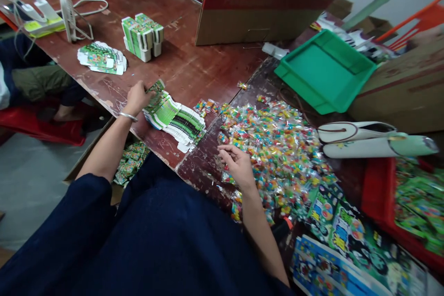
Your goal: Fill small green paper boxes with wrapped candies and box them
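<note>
My left hand point(137, 97) pinches the top flat green carton point(155, 87) at the far end of a fanned stack of flat cartons point(175, 118) on the brown table. My right hand point(237, 162) rests palm up at the near edge of a wide heap of small colourful candy packets point(277, 143), its fingers curled loosely with nothing clear in them. A silver bangle sits on my left wrist. My dark blue sleeves and lap fill the bottom of the view.
Folded green boxes point(142, 36) and another flat carton pile point(102, 58) lie further back. A green tray point(324, 69), large cardboard boxes point(267, 0), a red bin point(385, 194) and printed sheets point(347, 240) stand right. Another person's legs point(38, 83) are at left.
</note>
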Motion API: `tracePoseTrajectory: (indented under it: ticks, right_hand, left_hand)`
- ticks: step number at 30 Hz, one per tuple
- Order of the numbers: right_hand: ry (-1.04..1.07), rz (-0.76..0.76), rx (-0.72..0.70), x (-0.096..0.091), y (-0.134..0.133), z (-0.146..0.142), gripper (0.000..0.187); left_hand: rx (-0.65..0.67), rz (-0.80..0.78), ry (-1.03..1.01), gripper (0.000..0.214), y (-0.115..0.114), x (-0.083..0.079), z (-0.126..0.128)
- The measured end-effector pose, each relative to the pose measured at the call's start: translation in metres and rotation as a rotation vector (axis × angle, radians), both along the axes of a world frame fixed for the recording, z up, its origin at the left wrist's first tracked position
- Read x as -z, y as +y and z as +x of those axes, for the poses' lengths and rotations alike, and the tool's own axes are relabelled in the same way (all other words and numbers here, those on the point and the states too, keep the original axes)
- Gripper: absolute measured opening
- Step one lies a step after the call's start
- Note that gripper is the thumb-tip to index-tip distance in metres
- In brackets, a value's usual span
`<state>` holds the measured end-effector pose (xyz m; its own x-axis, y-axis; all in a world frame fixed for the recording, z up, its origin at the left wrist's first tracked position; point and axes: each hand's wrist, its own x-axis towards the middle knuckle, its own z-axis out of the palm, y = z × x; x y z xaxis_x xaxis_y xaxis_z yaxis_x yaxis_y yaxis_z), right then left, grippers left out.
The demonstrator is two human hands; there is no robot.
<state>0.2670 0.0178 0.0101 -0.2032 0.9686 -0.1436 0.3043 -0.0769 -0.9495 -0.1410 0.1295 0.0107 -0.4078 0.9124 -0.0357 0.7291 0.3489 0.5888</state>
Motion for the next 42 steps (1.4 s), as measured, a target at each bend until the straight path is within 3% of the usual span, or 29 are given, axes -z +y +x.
tracePoseTrajectory:
  ticks: [2,3,8,12,14,16,20,23,25,30,35,40,42]
  right_hand:
    - [0.044,-0.003,0.040,-0.001,0.002,-0.003,0.040]
    - [0.081,0.007,0.067,-0.002,0.003,-0.007,0.041]
    - [0.272,0.049,0.065,-0.013,0.012,-0.041,0.046]
    - [0.281,0.045,0.120,-0.010,0.012,-0.055,0.034]
    - [0.281,0.042,0.196,-0.004,0.009,-0.054,0.036]
    - [0.299,0.004,0.250,0.001,0.003,-0.050,0.039]
    - [0.336,-0.004,0.199,0.000,-0.012,-0.041,0.046]
    - [0.227,0.126,0.047,-0.006,-0.021,-0.034,0.043]
    - [0.156,0.191,-0.023,-0.010,-0.022,-0.029,0.040]
    - [0.175,0.074,-0.121,-0.018,-0.013,-0.022,0.041]
    - [0.243,0.131,0.149,-0.014,-0.012,-0.030,0.049]
    - [0.173,0.142,0.212,0.000,-0.019,-0.043,0.034]
    - [0.142,0.151,0.281,0.003,-0.021,-0.046,0.035]
  left_hand:
    - [-0.034,0.114,-0.002,0.018,-0.015,-0.009,0.010]
    - [0.010,0.169,-0.048,0.016,-0.025,-0.015,0.019]
    - [0.603,0.175,-0.475,0.022,-0.086,-0.031,0.098]
    - [0.740,0.354,-0.275,0.035,-0.123,-0.021,0.149]
    - [0.803,0.413,-0.171,0.050,-0.131,-0.013,0.161]
    - [0.838,0.399,-0.193,0.058,-0.133,-0.005,0.167]
    - [0.770,0.243,-0.572,0.059,-0.124,0.000,0.176]
    - [0.781,0.035,-0.972,0.050,-0.116,-0.007,0.178]
    - [0.772,-0.070,-1.125,0.047,-0.115,-0.014,0.179]
    - [0.753,-0.144,-1.114,0.046,-0.117,-0.015,0.178]
    - [0.560,0.006,-1.104,0.041,-0.115,-0.005,0.181]
    - [0.357,0.167,-1.054,0.031,-0.121,0.001,0.196]
    - [0.284,0.277,-1.013,0.036,-0.127,0.004,0.204]
